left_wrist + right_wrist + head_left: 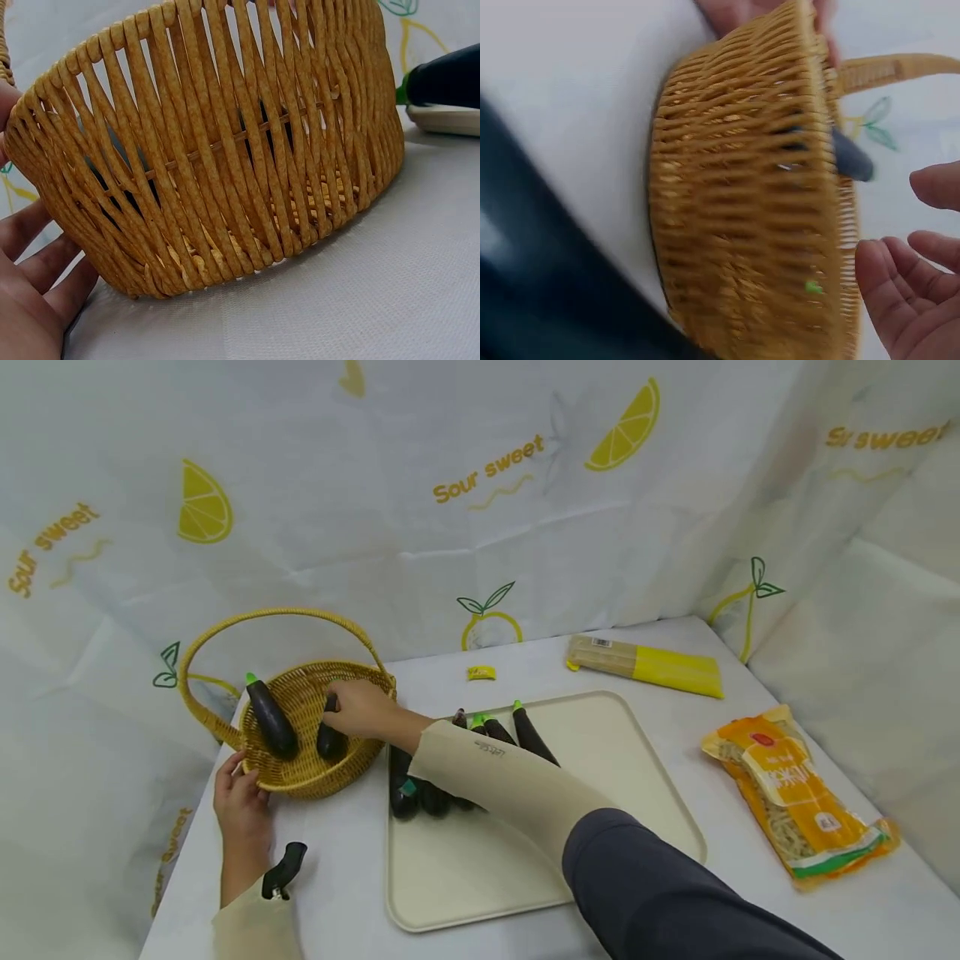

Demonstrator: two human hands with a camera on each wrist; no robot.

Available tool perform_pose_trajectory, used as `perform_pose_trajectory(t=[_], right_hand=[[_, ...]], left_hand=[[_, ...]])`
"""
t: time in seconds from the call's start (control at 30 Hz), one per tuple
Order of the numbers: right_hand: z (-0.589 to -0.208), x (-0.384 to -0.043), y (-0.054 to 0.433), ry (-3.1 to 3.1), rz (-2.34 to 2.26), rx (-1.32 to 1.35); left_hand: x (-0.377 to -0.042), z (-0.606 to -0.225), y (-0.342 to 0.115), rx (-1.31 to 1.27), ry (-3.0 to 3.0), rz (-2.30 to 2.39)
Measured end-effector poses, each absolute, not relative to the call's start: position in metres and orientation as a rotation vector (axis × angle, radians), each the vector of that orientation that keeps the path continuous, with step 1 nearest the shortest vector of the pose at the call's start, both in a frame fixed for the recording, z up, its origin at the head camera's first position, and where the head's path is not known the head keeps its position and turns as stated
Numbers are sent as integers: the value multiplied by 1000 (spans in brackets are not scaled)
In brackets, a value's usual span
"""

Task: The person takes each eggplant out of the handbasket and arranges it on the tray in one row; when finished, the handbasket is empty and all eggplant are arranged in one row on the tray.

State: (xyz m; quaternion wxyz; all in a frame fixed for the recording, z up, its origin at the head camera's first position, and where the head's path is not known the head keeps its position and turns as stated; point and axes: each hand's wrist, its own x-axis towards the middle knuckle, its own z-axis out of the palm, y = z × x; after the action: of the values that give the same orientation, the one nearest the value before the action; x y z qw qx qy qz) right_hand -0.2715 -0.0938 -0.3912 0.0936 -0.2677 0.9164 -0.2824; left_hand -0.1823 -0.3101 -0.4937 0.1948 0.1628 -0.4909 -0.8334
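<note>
A wicker basket (pixel 318 785) with a tall arched handle holds two dark eggplants: one (pixel 272 718) leaning on the left side, another (pixel 330 739) near the middle. My left hand (pixel 243 797) grips the basket's near-left rim; in the left wrist view, fingers spread against the woven wall (pixel 217 157). My right hand (pixel 363 708) reaches over the right rim, just above the middle eggplant. In the right wrist view, that hand (pixel 922 292) has thumb and fingers apart with nothing between them. More eggplants (pixel 531 735) lie on a beige tray (pixel 480 877), partly hidden by my right sleeve.
At the back stand a small yellow packet (pixel 481 672) and a yellow-ended pack of dried noodles (pixel 645 666). An orange food bag (pixel 798 793) lies right of the tray. A printed white curtain (pixel 397 560) closes off the back and sides.
</note>
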Motion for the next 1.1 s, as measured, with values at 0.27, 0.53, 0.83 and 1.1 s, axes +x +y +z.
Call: perform_pose_trajectory(t=[0.27, 0.53, 0.83, 1.1], right_hand=[[-420, -291, -144, 2759, -570, -409], [-434, -292, -157, 2678, -475, -254], [-415, -292, -146, 2682, -756, -458], [-384, -262, -79, 2532, -1131, -612]], left_hand=[[-187, -502, -308, 453, -1384, -2330], [-186, -511, -302, 482, -1405, -2307], [-188, -498, -312, 455, -1415, -2313], [-190, -491, -315, 454, -1427, -2316]])
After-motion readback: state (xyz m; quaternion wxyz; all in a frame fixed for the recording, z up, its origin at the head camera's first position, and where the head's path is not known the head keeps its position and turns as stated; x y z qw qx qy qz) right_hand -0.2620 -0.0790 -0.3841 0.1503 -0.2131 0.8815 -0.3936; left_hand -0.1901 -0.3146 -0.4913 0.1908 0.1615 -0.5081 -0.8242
